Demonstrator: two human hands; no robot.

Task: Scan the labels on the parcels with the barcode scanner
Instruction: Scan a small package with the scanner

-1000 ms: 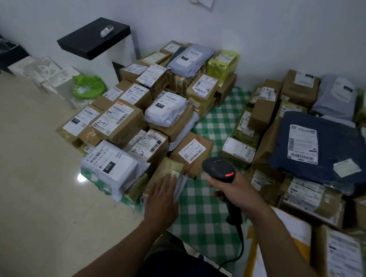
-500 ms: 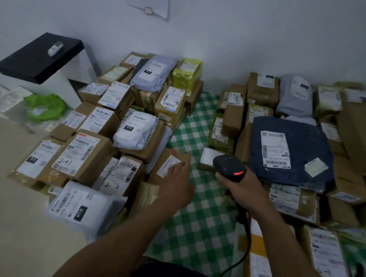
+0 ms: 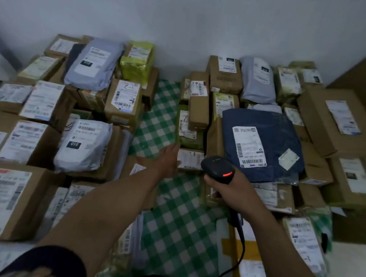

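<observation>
1. Green-and-white checked cloth (image 3: 163, 122) runs up the middle, between and beyond both hands, with labelled parcels (image 3: 122, 102) piled on either side of it.
2. The left hand (image 3: 168, 159) is stretched forward with fingers straight and flat. Its fingertips are right at the near-left edge of a small parcel (image 3: 192, 162) with a white label. Can't tell if it's actually pressing on it.
3. The right hand (image 3: 228, 188) is wrapped round the handle of the black barcode scanner (image 3: 218, 168), just right of the left hand. There's a red light glowing on the scanner head, which sits at the small parcel's right end. The cable (image 3: 243, 250) drops below the right hand, back toward the person.
4. A navy mailer bag (image 3: 269, 125) lies just beyond the right hand, label facing up.
5. A grey poly bag (image 3: 90, 151) marked 010 sits off to the left of the left hand, on top of cardboard boxes.
</observation>
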